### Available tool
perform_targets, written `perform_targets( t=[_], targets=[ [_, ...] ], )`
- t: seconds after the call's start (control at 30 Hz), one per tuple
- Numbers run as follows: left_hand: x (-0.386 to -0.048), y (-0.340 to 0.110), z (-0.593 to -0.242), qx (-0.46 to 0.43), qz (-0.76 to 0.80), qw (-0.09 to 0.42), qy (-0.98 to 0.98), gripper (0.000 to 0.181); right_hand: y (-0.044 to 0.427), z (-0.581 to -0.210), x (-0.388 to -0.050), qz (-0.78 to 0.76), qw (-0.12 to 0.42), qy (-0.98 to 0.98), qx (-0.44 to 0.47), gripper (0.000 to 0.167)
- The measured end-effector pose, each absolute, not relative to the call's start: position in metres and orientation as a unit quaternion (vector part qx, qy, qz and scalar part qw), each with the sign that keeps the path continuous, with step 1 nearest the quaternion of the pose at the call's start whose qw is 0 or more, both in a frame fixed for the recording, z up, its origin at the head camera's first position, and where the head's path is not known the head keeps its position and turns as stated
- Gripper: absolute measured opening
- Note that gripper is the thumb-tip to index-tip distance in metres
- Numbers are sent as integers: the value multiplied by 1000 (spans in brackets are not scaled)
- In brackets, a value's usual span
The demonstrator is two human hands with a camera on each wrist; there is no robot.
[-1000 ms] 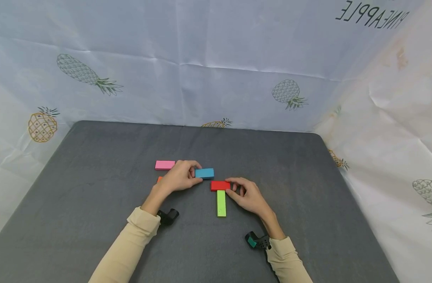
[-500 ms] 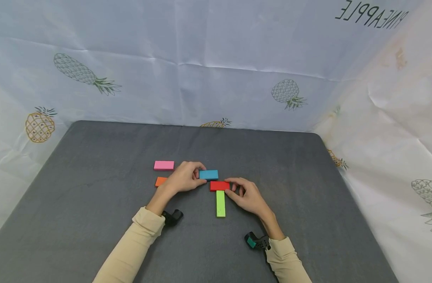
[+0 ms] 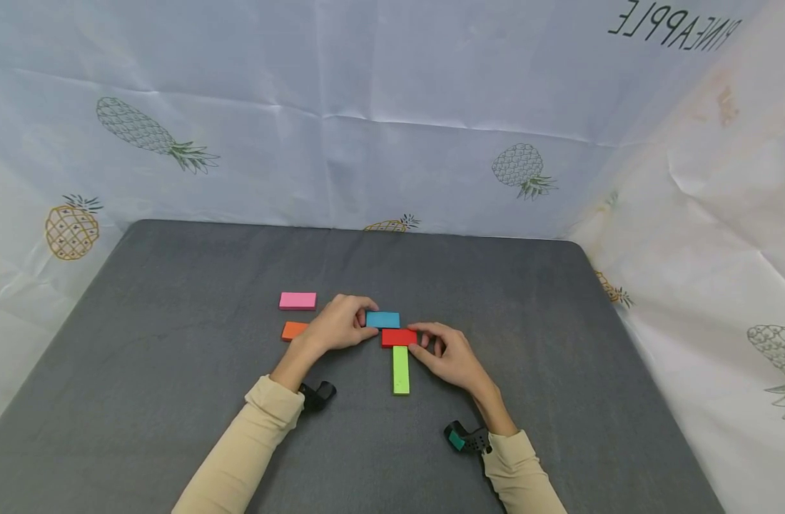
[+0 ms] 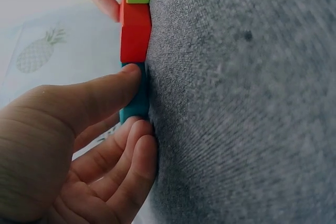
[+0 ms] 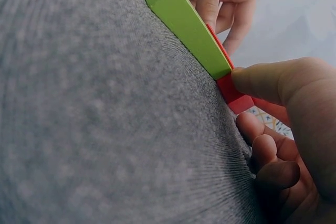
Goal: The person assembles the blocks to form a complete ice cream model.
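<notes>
In the head view my left hand pinches the left end of a blue block between thumb and fingers. The blue block lies along the far side of a red block, shifted a little left. At the red block's right end, my right hand grips it with thumb and index finger. A lime green block points toward me from the red block's near side. In the left wrist view the blue block touches the red block. The green block meets the red one in the right wrist view.
A pink block lies to the left of my left hand. An orange block sits below it, partly hidden by that hand. All rest on a dark grey table, with a pineapple-print cloth hanging behind.
My left hand has moved the blue block right and slightly toward me, up against the red block. More of the orange block shows now. The right hand has stayed in place.
</notes>
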State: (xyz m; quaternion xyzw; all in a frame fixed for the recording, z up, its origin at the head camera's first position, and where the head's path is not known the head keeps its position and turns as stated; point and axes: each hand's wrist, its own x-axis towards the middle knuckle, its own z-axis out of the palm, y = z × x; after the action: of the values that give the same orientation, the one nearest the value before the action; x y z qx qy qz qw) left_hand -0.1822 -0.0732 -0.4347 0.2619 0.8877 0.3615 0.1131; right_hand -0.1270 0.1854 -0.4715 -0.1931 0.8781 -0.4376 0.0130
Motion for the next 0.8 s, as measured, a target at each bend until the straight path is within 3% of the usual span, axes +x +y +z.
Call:
perform_targets(
  t=[0.33,0.8],
  targets=[
    [-184,-85,-430,269,373,121,880,38,186,-471,-127,-452,14,872,-190,35],
    [-184,-88,-432,271,388,120,873,34,185,-475,-130,-480,8,864,-150,27]
  ],
)
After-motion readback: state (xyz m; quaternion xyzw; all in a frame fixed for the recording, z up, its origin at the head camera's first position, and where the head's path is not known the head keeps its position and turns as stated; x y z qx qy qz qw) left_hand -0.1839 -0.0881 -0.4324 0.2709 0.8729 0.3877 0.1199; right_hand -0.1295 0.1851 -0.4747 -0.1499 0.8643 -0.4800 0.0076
